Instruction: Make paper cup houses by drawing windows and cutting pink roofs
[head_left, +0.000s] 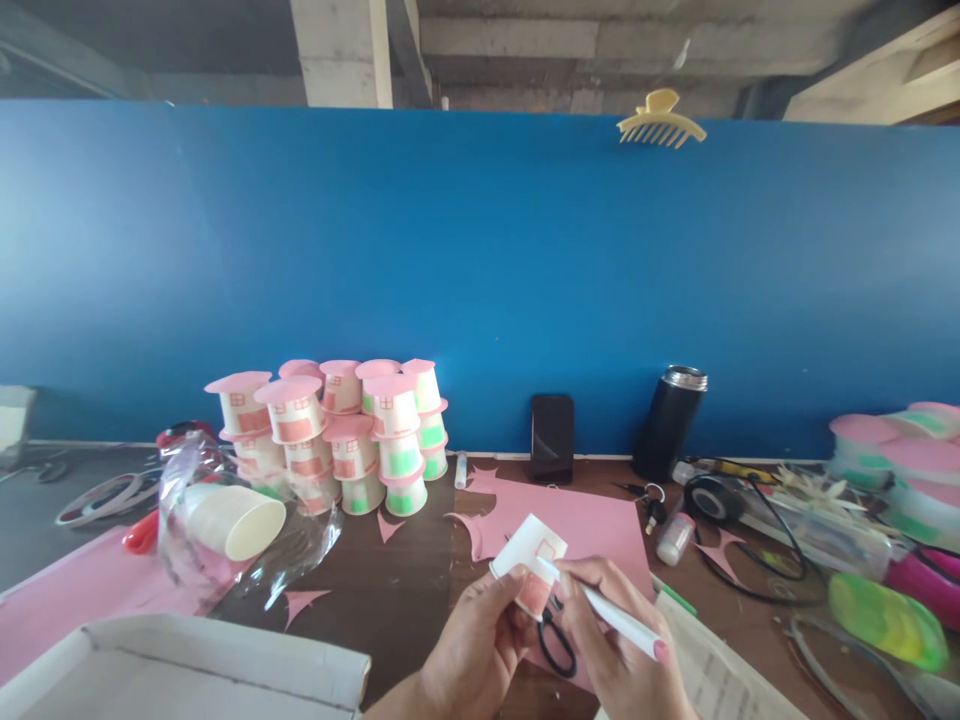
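Observation:
My left hand [476, 645] holds a small white paper cup [525, 543] tilted on its side, the thumb pressing its wall. A red-filled block and a red window outline are drawn on the cup. In my right hand [634, 685] is a white marker pen [616, 618] with a pinkish-red end, its tip at the window drawing. Beneath the hands lie a cut pink paper sheet [600, 520] and scissors with a black handle [544, 642], partly hidden. To the left, stacked cups [401, 420] with pink paper tops carry red or green drawings.
A plastic sleeve of cups [232, 520] lies left, behind a white box [225, 645]. A phone [552, 438] and black flask [670, 425] stand by the blue partition [480, 260]. Cables, a glue bottle [676, 538] and more cups [922, 470] crowd the right.

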